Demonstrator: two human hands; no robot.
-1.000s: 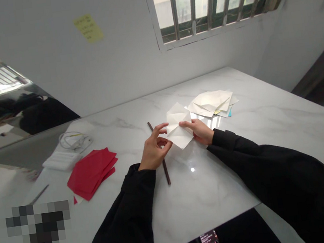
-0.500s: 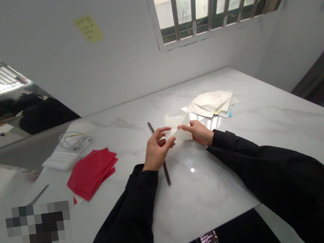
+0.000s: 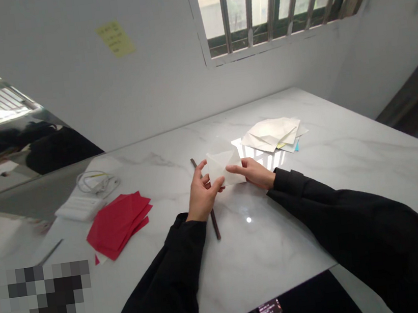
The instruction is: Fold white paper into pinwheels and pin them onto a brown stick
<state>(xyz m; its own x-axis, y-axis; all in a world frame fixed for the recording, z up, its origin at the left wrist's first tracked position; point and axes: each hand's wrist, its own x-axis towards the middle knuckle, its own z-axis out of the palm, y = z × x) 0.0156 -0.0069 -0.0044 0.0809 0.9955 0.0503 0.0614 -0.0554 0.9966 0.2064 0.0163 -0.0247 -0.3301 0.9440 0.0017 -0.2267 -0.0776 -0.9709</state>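
Near the centre of the frame, we record the paper (image 3: 218,160), pale and folded, raised between both hands above the counter (image 3: 267,246). The left hand (image 3: 199,199) pinches its lower left part, thumb on the near face and fingers at the left edge. The right hand (image 3: 258,173) grips the right side, thumb laid across the front; its other fingers are mostly hidden behind.

Change noted: the paper's lower edge is now nearly straight, where a point hung down a second ago. We read this as the lower corner turned in, leaving a more compact, envelope-like form. Creases meet near the thumbs; we judge that the fold depends on their pressure. Whether it is fully creased, we cannot tell.

Beside the left hand, a dark rod (image 3: 215,225) lies on the counter, partly covered by the hand. Right of centre, beyond the right hand, rests a pile of cream papers (image 3: 275,130). Left of centre we log the red papers (image 3: 118,225), overlapping, with a white cable (image 3: 95,184) farther back.
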